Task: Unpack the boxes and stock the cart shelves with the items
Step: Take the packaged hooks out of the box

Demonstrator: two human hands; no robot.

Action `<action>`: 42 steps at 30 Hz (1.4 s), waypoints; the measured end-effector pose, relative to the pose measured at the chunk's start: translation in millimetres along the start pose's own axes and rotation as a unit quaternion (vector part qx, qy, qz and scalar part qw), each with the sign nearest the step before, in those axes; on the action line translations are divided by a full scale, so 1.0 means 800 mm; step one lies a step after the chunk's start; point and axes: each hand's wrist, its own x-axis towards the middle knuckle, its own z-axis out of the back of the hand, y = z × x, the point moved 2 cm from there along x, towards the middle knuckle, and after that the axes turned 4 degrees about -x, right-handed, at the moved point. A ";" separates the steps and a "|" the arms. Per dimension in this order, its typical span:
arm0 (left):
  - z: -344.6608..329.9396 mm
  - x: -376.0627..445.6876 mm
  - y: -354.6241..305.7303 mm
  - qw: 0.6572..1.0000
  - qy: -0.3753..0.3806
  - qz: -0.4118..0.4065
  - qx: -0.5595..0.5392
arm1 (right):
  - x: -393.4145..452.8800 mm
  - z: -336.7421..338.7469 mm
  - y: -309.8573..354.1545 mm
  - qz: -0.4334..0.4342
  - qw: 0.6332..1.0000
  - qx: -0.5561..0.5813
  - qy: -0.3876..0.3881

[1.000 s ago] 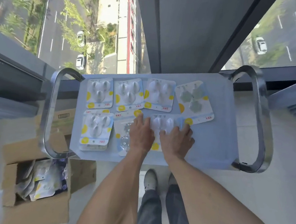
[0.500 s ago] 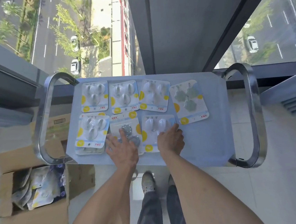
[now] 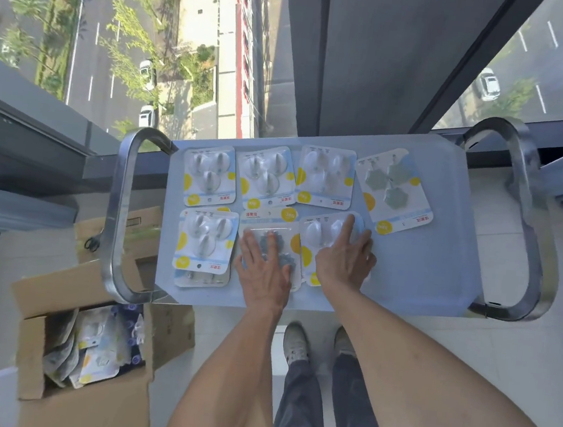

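Cardboard box sits on the floor, open, with packs inside. More packs lie in two rows on the cart shelf. Left hand lies flat on the grey pack, fingers straight. Right hand presses the white hook pack, fingers spread

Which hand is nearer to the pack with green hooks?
Right. The right hand lies just below-left of the green hook pack; the left hand rests farther left on the dark-hook pack.
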 end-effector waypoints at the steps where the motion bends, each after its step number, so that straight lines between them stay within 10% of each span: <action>1: 0.002 -0.001 0.004 1.000 -0.002 0.000 -0.003 | -0.002 -0.001 0.005 0.003 1.000 -0.006 -0.016; 6: 0.010 0.004 0.020 0.999 -0.017 -0.037 -0.004 | -0.015 -0.009 0.020 0.136 0.988 -0.064 -0.038; 17: 0.015 0.005 0.037 0.996 -0.029 -0.080 -0.032 | -0.027 0.002 0.039 0.117 0.984 -0.132 -0.040; 42: 0.067 -0.197 0.332 0.946 -0.041 0.303 -0.109 | -0.374 -0.078 0.209 0.366 0.925 -0.101 0.012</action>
